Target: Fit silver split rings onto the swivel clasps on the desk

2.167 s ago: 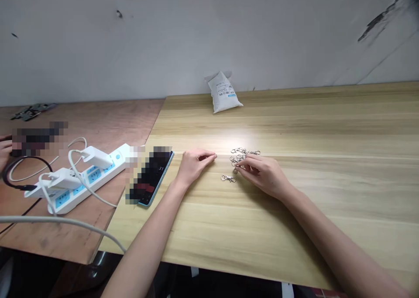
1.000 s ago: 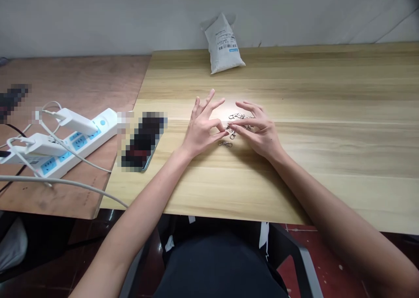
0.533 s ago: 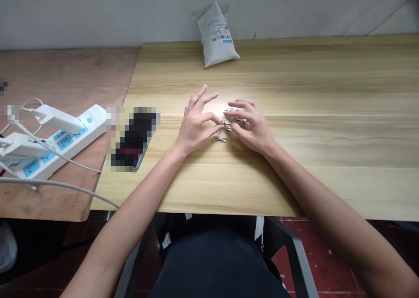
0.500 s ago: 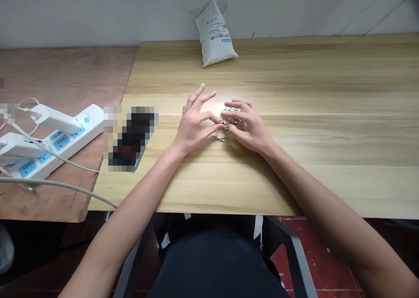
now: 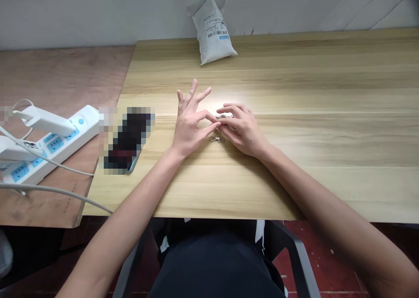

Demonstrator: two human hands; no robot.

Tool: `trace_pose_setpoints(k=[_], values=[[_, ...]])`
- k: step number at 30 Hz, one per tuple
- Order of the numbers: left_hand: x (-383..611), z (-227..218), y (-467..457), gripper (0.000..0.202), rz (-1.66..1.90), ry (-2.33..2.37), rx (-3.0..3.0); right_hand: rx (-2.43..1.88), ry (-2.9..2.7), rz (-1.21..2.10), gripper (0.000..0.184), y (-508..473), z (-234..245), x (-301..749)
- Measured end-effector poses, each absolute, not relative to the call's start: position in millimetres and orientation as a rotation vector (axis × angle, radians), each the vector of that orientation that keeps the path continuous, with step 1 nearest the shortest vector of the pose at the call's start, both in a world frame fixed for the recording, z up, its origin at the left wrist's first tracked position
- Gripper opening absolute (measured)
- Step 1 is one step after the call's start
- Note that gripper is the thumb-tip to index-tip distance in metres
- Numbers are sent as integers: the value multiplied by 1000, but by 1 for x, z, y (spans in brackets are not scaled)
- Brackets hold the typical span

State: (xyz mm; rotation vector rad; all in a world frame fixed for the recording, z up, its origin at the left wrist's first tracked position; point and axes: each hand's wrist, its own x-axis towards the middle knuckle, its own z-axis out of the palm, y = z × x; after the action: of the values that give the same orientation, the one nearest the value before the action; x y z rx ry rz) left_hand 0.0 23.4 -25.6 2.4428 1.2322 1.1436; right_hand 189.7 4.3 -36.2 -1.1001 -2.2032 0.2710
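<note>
A small heap of silver metal clasps (image 5: pixel 224 116) lies on the light wooden table (image 5: pixel 294 114), mostly hidden under my fingers. My left hand (image 5: pixel 190 121) pinches at the heap with thumb and forefinger, its other fingers raised and spread. My right hand (image 5: pixel 240 127) curls over the heap, fingertips meeting the left hand's pinch on a clasp. One single clasp (image 5: pixel 216 139) rests loose on the table just below both hands.
A white sealed pouch (image 5: pixel 212 30) stands at the back by the wall. A phone (image 5: pixel 129 140) lies left of my hands near the table's edge. A white power strip (image 5: pixel 49 140) with chargers and cables sits on the brown table (image 5: pixel 65 75) at left.
My left hand rose from flat on the table and joined my right hand at the clasp heap. The camera tilted down, showing my lap and the table's front edge.
</note>
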Motion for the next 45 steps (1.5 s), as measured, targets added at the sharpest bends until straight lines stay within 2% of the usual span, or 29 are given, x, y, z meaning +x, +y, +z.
trace_pose_setpoints(k=[6, 19, 31, 38, 45], values=[[-4, -25, 25, 23, 1137, 1330, 2365, -1112, -2179, 312, 21, 4, -34, 191], [-9, -17, 24, 10, 985, 1227, 2305, -1110, -2152, 415, 18, 2, -29, 192], [-1, -16, 21, 17, 1071, 1293, 2626, -1092, -2074, 489, 25, 0, -26, 186], [-1, -18, 18, 7, 972, 1237, 2659, -1136, -1994, 465, 18, 5, -27, 192], [2, -19, 14, 6, 1010, 1279, 2599, -1141, -1996, 415, 12, 2, -28, 189]])
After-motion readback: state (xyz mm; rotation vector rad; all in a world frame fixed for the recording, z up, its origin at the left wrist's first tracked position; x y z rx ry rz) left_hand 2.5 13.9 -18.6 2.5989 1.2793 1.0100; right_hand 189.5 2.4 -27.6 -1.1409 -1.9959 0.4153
